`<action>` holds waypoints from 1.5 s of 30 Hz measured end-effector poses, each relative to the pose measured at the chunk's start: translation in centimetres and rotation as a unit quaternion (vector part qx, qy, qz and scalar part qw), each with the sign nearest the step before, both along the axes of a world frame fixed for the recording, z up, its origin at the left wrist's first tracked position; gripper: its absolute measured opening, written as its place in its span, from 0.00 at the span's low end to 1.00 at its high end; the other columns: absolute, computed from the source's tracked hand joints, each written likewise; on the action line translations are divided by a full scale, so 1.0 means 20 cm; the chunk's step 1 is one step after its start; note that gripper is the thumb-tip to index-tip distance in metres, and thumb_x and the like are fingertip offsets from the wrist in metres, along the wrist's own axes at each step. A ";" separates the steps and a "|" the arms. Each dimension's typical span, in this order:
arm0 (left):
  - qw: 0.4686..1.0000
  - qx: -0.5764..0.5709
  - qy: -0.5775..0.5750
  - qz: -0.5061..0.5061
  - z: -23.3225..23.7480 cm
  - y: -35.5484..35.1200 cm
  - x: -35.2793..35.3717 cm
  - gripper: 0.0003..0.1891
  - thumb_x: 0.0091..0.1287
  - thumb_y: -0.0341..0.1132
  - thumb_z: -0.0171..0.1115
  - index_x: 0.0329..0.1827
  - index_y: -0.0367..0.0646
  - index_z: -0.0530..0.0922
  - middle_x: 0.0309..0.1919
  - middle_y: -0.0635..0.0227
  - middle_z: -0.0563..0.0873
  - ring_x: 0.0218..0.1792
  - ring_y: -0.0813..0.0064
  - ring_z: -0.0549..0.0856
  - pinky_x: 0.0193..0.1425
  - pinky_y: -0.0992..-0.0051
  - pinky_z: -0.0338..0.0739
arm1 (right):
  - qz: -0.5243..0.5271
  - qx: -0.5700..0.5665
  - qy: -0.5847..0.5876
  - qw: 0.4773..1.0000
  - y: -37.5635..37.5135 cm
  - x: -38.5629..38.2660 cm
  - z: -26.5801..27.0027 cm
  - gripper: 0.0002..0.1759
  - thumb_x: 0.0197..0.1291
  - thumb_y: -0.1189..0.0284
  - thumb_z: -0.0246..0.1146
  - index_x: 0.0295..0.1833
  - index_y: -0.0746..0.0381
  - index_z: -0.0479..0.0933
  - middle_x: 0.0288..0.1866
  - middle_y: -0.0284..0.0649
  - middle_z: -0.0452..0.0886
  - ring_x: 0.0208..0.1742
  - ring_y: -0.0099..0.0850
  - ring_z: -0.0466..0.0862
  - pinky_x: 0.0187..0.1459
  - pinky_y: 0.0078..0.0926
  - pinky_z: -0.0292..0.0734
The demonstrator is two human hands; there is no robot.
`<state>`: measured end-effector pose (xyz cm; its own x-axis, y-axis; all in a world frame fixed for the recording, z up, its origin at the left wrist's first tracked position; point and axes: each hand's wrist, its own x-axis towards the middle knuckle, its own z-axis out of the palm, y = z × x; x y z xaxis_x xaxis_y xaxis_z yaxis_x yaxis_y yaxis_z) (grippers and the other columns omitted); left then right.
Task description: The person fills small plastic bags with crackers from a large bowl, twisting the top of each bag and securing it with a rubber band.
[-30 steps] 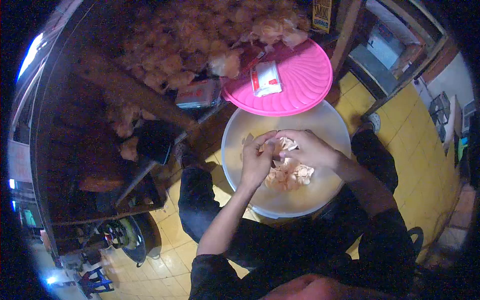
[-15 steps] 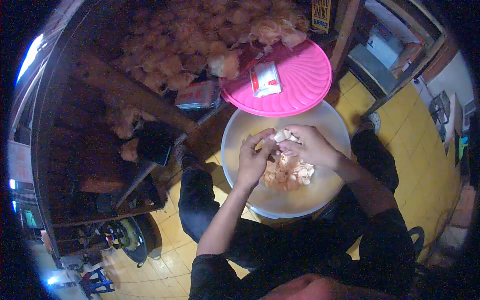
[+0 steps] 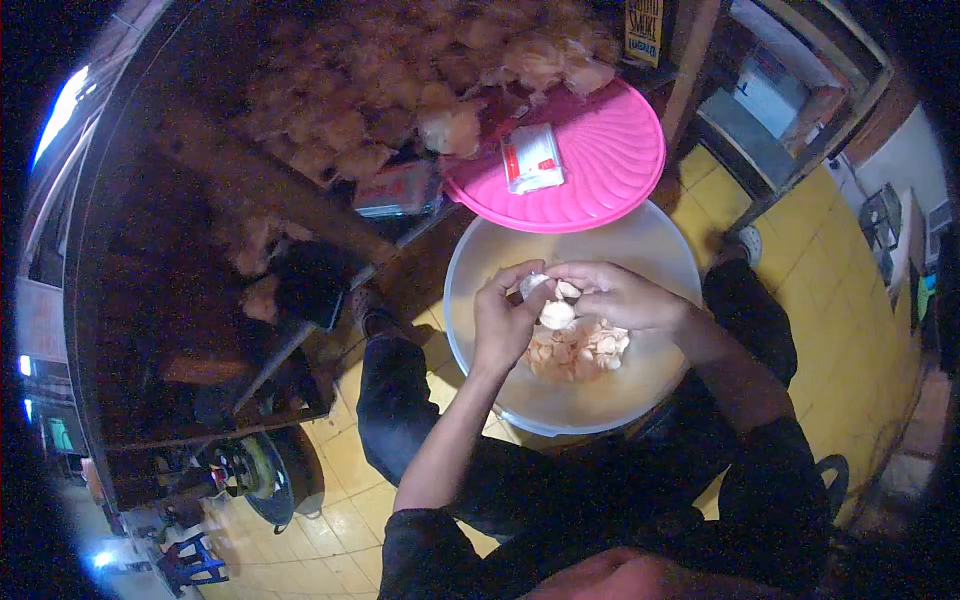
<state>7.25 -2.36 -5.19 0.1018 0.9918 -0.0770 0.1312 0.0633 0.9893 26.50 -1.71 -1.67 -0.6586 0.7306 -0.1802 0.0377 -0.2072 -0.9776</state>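
Over a large translucent tub (image 3: 480, 375) between the knees, my left hand (image 3: 508, 312) pinches the edge of a small clear plastic bag (image 3: 537, 288). Beside it, my right hand (image 3: 625, 296) has its fingers closed on the bag's other side, with pale round chips (image 3: 557, 314) at the fingers. How the chips lie against the plastic is too small to tell. Lower in the tub rests a heap of thin orange-pink chips (image 3: 572, 352). A pink ribbed lid (image 3: 610, 150) overlaps the tub's far rim, bearing a stack of red-and-white packets (image 3: 533, 160).
Many packed bags of chips (image 3: 400, 80) cover the wooden table beyond the lid. More flat packets (image 3: 398, 192) lie at its edge. A yellow box (image 3: 642, 32) stands at the back. On the left floor is a dark basin (image 3: 275, 485); a wooden frame (image 3: 780, 190) stands right.
My right hand has turned flatter and moved slightly, its fingers now near my left fingertips. The pale chips between the hands have shifted lower and left.
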 end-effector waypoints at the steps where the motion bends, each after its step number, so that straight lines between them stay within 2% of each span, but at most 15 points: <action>1: 1.000 0.000 0.000 0.000 0.01 0.00 0.00 0.15 0.63 0.29 0.69 0.53 0.35 0.82 0.43 0.63 0.83 0.37 0.78 0.86 0.36 0.79 0.82 | 0.000 0.000 0.000 1.000 0.00 -0.01 0.00 0.27 0.66 0.80 0.56 0.70 0.72 0.64 0.67 0.46 0.72 0.64 0.32 0.76 0.63 0.31 0.73; 4: 1.000 -0.017 0.023 0.008 0.03 -0.01 0.00 0.13 0.64 0.27 0.66 0.52 0.35 0.82 0.44 0.61 0.83 0.37 0.75 0.86 0.36 0.78 0.82 | -0.010 -0.038 0.036 0.999 -0.02 -0.03 -0.04 0.28 0.67 0.81 0.55 0.72 0.71 0.61 0.69 0.44 0.70 0.65 0.32 0.75 0.64 0.32 0.73; 7: 0.997 0.044 0.065 -0.017 -0.04 -0.01 -0.01 0.12 0.66 0.24 0.61 0.51 0.35 0.83 0.43 0.61 0.83 0.34 0.75 0.86 0.36 0.77 0.81 | -0.033 0.111 -0.022 0.993 -0.01 -0.05 -0.18 0.27 0.67 0.82 0.56 0.70 0.70 0.62 0.68 0.45 0.70 0.65 0.33 0.75 0.62 0.32 0.77; 10: 0.998 0.042 0.037 -0.016 -0.06 0.00 -0.01 0.12 0.65 0.24 0.58 0.50 0.35 0.83 0.42 0.60 0.84 0.31 0.75 0.86 0.36 0.77 0.81 | -0.097 0.034 -0.019 0.995 -0.02 -0.07 -0.20 0.25 0.63 0.81 0.61 0.65 0.70 0.65 0.54 0.48 0.79 0.55 0.34 0.83 0.51 0.32 0.82; 12: 0.999 0.031 0.033 0.001 -0.03 -0.01 -0.02 0.12 0.67 0.25 0.56 0.49 0.36 0.83 0.39 0.61 0.86 0.28 0.74 0.86 0.38 0.78 0.81 | -0.139 0.160 -0.082 0.974 -0.03 -0.07 -0.16 0.19 0.64 0.81 0.59 0.59 0.68 0.66 0.50 0.51 0.81 0.45 0.38 0.86 0.43 0.35 0.85; 16: 0.999 -0.017 0.018 -0.032 0.08 -0.04 0.03 0.11 0.68 0.23 0.55 0.48 0.37 0.83 0.36 0.61 0.87 0.28 0.74 0.86 0.38 0.77 0.81 | -0.127 0.097 -0.150 0.976 -0.03 -0.08 -0.08 0.17 0.63 0.82 0.59 0.56 0.65 0.65 0.42 0.50 0.83 0.38 0.43 0.87 0.40 0.37 0.84; 18: 0.988 0.090 0.093 -0.089 0.00 -0.04 0.02 0.11 0.68 0.21 0.53 0.48 0.37 0.83 0.32 0.63 0.87 0.26 0.74 0.86 0.35 0.76 0.81 | -0.130 0.252 -0.312 0.907 -0.03 -0.09 -0.07 0.21 0.60 0.81 0.62 0.58 0.65 0.65 0.34 0.49 0.84 0.34 0.44 0.87 0.38 0.38 0.83; 22: 0.998 -0.047 0.036 -0.033 0.08 0.00 -0.06 0.10 0.66 0.20 0.55 0.46 0.36 0.83 0.32 0.62 0.87 0.26 0.73 0.86 0.32 0.75 0.80 | -0.174 0.263 -0.217 0.924 0.00 -0.11 -0.05 0.24 0.57 0.77 0.66 0.59 0.65 0.68 0.33 0.50 0.83 0.36 0.42 0.88 0.38 0.37 0.82; 26: 0.992 0.057 0.111 -0.001 0.12 0.04 -0.17 0.09 0.60 0.17 0.58 0.37 0.37 0.84 0.29 0.61 0.85 0.28 0.70 0.86 0.30 0.72 0.79 | -0.129 0.191 -0.093 0.969 0.09 -0.14 -0.24 0.20 0.58 0.78 0.66 0.56 0.66 0.71 0.35 0.43 0.81 0.37 0.30 0.83 0.41 0.26 0.79; 28: 0.990 0.095 0.103 0.003 0.11 0.04 -0.20 0.09 0.57 0.15 0.59 0.33 0.37 0.84 0.29 0.61 0.84 0.29 0.68 0.86 0.31 0.70 0.79 | -0.089 0.286 -0.194 0.934 0.12 -0.21 -0.24 0.15 0.57 0.74 0.67 0.48 0.67 0.75 0.37 0.50 0.83 0.37 0.39 0.85 0.41 0.37 0.80; 35: 0.940 0.236 0.244 0.021 0.11 0.05 -0.35 0.10 0.45 0.14 0.60 0.28 0.39 0.82 0.31 0.56 0.84 0.33 0.58 0.86 0.40 0.66 0.80 | 0.075 0.443 -0.323 0.833 0.20 -0.35 -0.04 0.15 0.60 0.69 0.65 0.50 0.66 0.76 0.33 0.44 0.82 0.35 0.34 0.84 0.40 0.34 0.78; 37: 0.931 0.255 0.257 0.052 0.10 0.05 -0.39 0.11 0.44 0.15 0.60 0.28 0.39 0.82 0.30 0.56 0.84 0.33 0.55 0.86 0.41 0.64 0.80 | -0.018 0.004 -0.198 0.980 0.19 -0.37 0.09 0.18 0.62 0.64 0.65 0.51 0.65 0.77 0.36 0.38 0.82 0.38 0.30 0.82 0.43 0.33 0.78; 39: 0.921 0.241 0.289 0.100 0.12 0.06 -0.42 0.12 0.43 0.16 0.62 0.31 0.39 0.83 0.29 0.54 0.84 0.34 0.52 0.85 0.43 0.62 0.80 | 0.015 0.006 -0.201 0.979 0.25 -0.36 -0.04 0.21 0.65 0.59 0.64 0.54 0.65 0.77 0.40 0.35 0.82 0.39 0.28 0.81 0.44 0.32 0.79; 40: 0.921 0.240 0.289 0.102 0.15 0.06 -0.44 0.12 0.43 0.16 0.62 0.31 0.39 0.83 0.29 0.54 0.84 0.34 0.52 0.85 0.43 0.62 0.80 | 0.142 0.081 -0.193 0.968 0.28 -0.32 -0.17 0.22 0.66 0.57 0.63 0.54 0.65 0.77 0.42 0.37 0.82 0.39 0.29 0.81 0.43 0.33 0.80; 45: 0.928 0.178 0.313 0.095 0.22 0.07 -0.56 0.17 0.46 0.19 0.67 0.43 0.36 0.85 0.39 0.51 0.87 0.41 0.54 0.87 0.49 0.64 0.82 | 0.505 0.097 -0.317 0.797 0.25 -0.41 -0.93 0.20 0.64 0.59 0.62 0.52 0.63 0.77 0.46 0.41 0.82 0.46 0.33 0.81 0.48 0.36 0.79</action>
<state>-3.87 -1.06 -0.75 -0.0324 0.9610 0.2746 0.7069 -0.1722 0.6860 18.33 3.30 -20.33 -0.7497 -0.0607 -0.6590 0.5881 0.3955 -0.7055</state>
